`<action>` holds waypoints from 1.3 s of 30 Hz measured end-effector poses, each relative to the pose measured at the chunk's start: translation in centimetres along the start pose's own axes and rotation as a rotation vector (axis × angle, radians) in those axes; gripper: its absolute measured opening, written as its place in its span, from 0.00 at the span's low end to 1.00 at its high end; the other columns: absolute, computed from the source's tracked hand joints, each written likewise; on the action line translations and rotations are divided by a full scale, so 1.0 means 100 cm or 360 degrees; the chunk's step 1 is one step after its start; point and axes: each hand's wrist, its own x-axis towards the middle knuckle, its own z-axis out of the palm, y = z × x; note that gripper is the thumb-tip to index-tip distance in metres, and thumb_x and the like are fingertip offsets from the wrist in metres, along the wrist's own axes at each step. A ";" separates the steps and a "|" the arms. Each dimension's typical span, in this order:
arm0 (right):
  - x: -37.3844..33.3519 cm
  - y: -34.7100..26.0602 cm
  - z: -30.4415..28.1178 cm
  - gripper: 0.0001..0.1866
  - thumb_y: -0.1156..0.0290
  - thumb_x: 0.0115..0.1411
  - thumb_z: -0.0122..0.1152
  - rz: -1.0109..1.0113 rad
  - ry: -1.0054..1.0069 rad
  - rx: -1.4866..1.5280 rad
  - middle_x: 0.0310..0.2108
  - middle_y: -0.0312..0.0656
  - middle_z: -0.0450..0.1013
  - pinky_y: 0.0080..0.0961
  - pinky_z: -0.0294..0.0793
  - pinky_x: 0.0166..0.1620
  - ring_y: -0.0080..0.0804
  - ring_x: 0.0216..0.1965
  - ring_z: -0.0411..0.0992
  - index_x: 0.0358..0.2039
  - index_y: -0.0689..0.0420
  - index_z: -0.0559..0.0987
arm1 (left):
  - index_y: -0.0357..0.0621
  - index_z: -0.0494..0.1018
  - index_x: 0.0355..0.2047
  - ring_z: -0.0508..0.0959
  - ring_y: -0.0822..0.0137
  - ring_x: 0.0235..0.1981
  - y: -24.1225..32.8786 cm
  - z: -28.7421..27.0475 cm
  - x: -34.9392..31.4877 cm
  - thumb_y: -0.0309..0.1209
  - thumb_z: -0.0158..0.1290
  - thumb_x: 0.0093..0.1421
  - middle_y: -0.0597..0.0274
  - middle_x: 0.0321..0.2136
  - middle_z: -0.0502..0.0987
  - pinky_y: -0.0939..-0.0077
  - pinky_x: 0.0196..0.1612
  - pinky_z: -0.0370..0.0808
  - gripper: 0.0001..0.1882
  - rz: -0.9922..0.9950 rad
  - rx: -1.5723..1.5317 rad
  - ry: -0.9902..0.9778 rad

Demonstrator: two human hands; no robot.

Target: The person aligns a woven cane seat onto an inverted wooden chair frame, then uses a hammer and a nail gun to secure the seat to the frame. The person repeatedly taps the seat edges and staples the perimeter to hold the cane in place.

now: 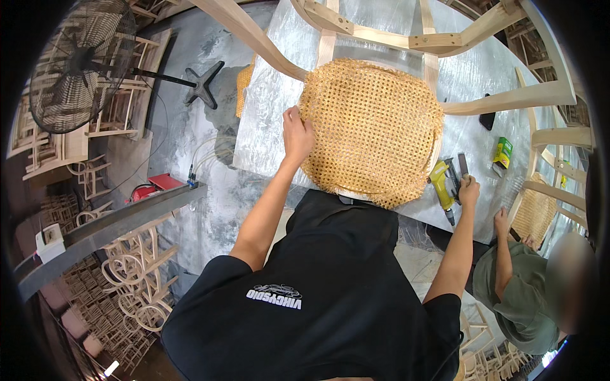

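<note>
A woven cane sheet [368,127] with frayed edges covers the seat of a pale wooden chair in front of me. My left hand [298,135] is closed at the left edge of the cane, fingers curled at the seat's rim. Off to the right of the seat, my right hand [469,190] grips a tool with a flat, dark blade [463,165] pointing away from me. Just left of that hand, a yellow-green air stapler [441,181] lies on the table. Unfinished wooden legs and rails [381,37] of the chair stretch out beyond the cane.
A green and yellow box [502,153] and a black phone [487,113] lie on the plastic-covered table [267,120]. To the right, a co-worker [518,292] handles another cane-seated chair [535,206]. A large fan [82,60] and a metal beam [108,225] are at left.
</note>
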 end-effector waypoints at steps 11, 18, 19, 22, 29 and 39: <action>0.003 0.010 -0.009 0.20 0.60 0.64 0.62 0.0056 -0.0061 -0.0088 0.50 0.54 0.73 0.53 0.72 0.56 0.60 0.51 0.72 0.54 0.52 0.76 | 0.36 0.69 0.53 0.71 0.40 0.55 0.037 0.026 0.009 0.41 0.57 0.60 0.39 0.50 0.73 0.34 0.58 0.60 0.26 -0.0573 0.0394 0.0214; -0.010 -0.001 0.000 0.22 0.60 0.64 0.62 0.0096 -0.0084 0.0167 0.55 0.52 0.70 0.52 0.71 0.57 0.63 0.54 0.69 0.58 0.47 0.74 | 0.27 0.77 0.40 0.77 0.64 0.31 -0.002 -0.019 0.035 0.47 0.58 0.63 0.52 0.31 0.81 0.68 0.37 0.74 0.27 -0.0547 -0.0352 -0.0024; -0.006 0.011 -0.006 0.22 0.60 0.64 0.62 0.0064 -0.0041 0.0143 0.55 0.52 0.70 0.52 0.71 0.57 0.63 0.54 0.69 0.58 0.47 0.74 | 0.27 0.78 0.38 0.77 0.65 0.30 0.000 -0.013 0.036 0.47 0.59 0.63 0.53 0.29 0.81 0.67 0.36 0.73 0.27 -0.0558 -0.0431 -0.0110; -0.008 0.027 -0.009 0.22 0.61 0.65 0.61 0.0055 -0.0002 0.0117 0.54 0.52 0.70 0.52 0.71 0.56 0.60 0.53 0.70 0.59 0.49 0.73 | 0.29 0.80 0.30 0.74 0.69 0.26 0.007 -0.010 0.040 0.46 0.59 0.63 0.51 0.26 0.81 0.69 0.33 0.72 0.25 -0.0644 -0.0531 -0.0417; -0.045 0.008 -0.035 0.19 0.66 0.67 0.59 -0.0090 0.0882 0.0442 0.49 0.55 0.69 0.46 0.70 0.53 0.57 0.50 0.70 0.55 0.60 0.74 | 0.32 0.80 0.31 0.76 0.49 0.29 0.003 -0.019 0.038 0.45 0.60 0.62 0.47 0.27 0.74 0.57 0.35 0.72 0.22 0.0321 0.0152 -0.0374; -0.195 -0.087 0.012 0.19 0.69 0.70 0.56 0.0250 0.1056 0.1379 0.49 0.49 0.69 0.35 0.72 0.53 0.40 0.49 0.72 0.57 0.68 0.71 | 0.30 0.76 0.20 0.74 0.43 0.30 -0.020 -0.014 0.041 0.50 0.61 0.60 0.41 0.26 0.72 0.51 0.36 0.71 0.30 0.0188 0.0041 -0.0485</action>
